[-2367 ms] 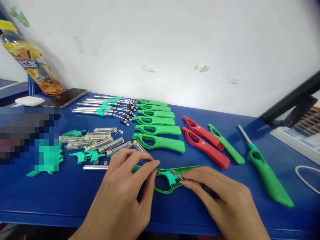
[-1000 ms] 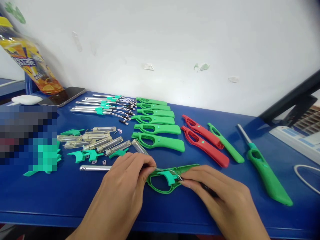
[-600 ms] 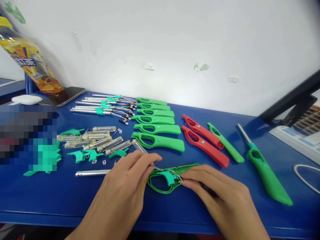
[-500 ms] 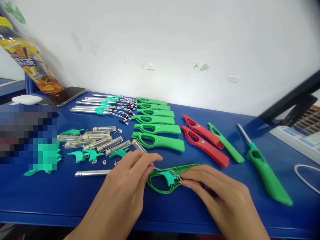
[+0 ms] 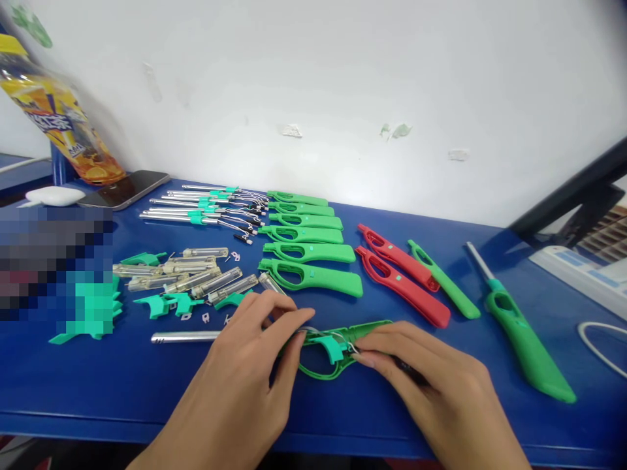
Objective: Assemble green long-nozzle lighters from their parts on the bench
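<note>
A green lighter shell half [image 5: 321,375] lies near the table's front edge, its hollow side up. A teal trigger [image 5: 334,348] and thin wires sit in it. My left hand [image 5: 255,365] is at the shell's left end, thumb and index finger close together around the wires; whether they pinch them is hidden. From under this hand a metal tube [image 5: 186,337] sticks out to the left. My right hand [image 5: 426,372] is closed on the shell's handle end, with its fingertips at the wires beside the trigger and a dark piece partly visible beneath.
Behind are green shells [image 5: 313,279], red shells [image 5: 401,284] and wired metal tubes [image 5: 196,215]. Clear fuel tanks [image 5: 215,281] and teal triggers [image 5: 159,305] lie left. An assembled lighter [image 5: 529,352] and a power strip [image 5: 578,277] are right; a phone [image 5: 127,189] and bottle [image 5: 73,124] stand back left.
My left thumb and index finger have shifted slightly and now cover more of the shell's left end. The metal tube has moved a little to the right. My right hand stays in place.
</note>
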A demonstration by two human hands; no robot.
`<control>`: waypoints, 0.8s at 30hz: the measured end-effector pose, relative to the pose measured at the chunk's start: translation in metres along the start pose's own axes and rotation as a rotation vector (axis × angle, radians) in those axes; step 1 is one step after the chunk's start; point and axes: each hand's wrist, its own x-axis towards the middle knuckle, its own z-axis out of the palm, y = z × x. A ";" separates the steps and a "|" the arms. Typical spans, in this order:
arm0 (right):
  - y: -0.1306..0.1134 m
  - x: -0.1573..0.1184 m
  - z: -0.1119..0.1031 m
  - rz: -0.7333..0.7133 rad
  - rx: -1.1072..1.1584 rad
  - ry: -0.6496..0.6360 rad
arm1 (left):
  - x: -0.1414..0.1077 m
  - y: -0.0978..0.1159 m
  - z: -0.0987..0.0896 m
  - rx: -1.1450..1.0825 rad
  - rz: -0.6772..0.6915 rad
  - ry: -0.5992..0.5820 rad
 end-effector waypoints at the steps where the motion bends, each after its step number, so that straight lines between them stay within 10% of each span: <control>1: 0.001 -0.001 0.000 0.002 0.006 -0.016 | 0.001 0.000 0.000 -0.016 -0.002 -0.002; 24: -0.002 0.003 -0.002 -0.026 -0.066 0.027 | -0.018 -0.008 -0.026 0.159 -0.036 -0.002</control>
